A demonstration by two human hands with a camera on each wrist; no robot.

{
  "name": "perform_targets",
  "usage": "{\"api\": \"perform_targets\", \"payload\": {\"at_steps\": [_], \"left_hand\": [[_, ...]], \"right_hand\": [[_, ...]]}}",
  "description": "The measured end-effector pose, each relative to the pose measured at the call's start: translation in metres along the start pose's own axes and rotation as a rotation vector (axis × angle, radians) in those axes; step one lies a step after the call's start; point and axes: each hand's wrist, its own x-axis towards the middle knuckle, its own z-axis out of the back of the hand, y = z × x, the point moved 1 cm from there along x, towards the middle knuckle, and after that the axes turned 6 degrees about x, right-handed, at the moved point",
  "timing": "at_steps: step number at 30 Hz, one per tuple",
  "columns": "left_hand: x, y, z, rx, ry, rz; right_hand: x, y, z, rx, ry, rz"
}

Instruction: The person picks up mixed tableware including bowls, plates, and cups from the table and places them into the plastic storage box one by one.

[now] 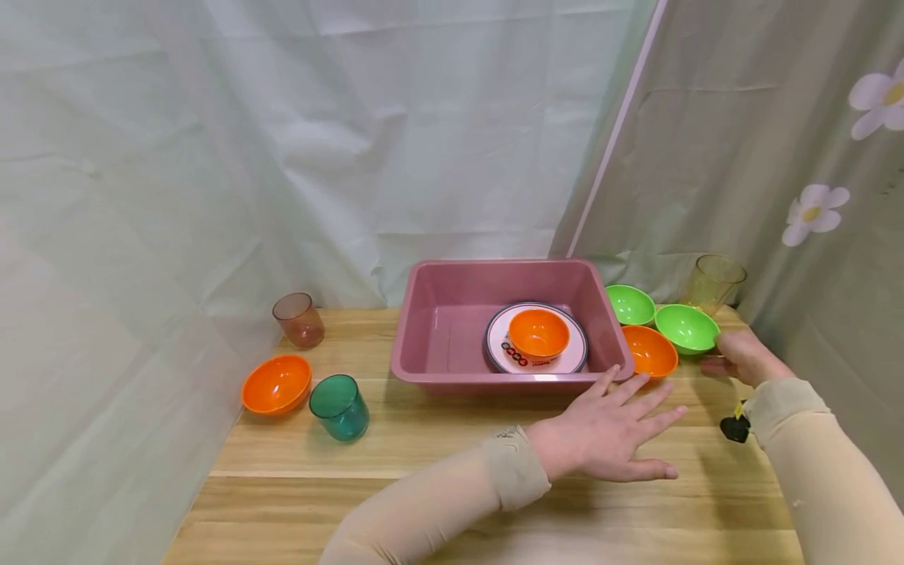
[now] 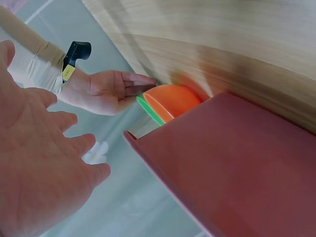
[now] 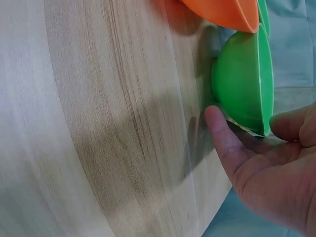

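My right hand (image 1: pixel 750 357) is at the right side of a green bowl (image 1: pixel 687 329). In the right wrist view, its thumb (image 3: pixel 224 140) reaches low beside the green bowl (image 3: pixel 242 81), and a curled finger lies right at the rim. Left of that bowl stand an orange bowl (image 1: pixel 651 353) and a second green bowl (image 1: pixel 631 304). My left hand (image 1: pixel 610 431) hovers with spread fingers before the front right corner of a pink tub (image 1: pixel 441 377). Inside the tub, an orange bowl (image 1: pixel 539 334) rests on a white plate (image 1: pixel 575 353) with a dark rim.
A yellow glass (image 1: pixel 716 281) stands behind the green bowls, near the curtain (image 1: pixel 459 157). On the left of the wooden table (image 1: pixel 282 494) are a reddish glass (image 1: pixel 300 322), an orange bowl (image 1: pixel 277 384) and a teal glass (image 1: pixel 340 408). A black wrist device (image 1: pixel 736 428) hangs at my right cuff.
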Motion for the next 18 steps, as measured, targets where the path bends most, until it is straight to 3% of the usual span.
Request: {"api": "perform_targets", "payload": {"at_steps": [8,18], "left_hand": [[-0.0011,-0.0016,0.0002,0.006,-0.005,0.001],[0.0000,-0.0035,-0.0007,0.011,0.000,0.000]], "right_hand": [[0.0001,-0.0012,-0.0030,0.085,-0.024,-0.043],[-0.0043,-0.0038,0.0022,0.146,0.012,-0.051]]}}
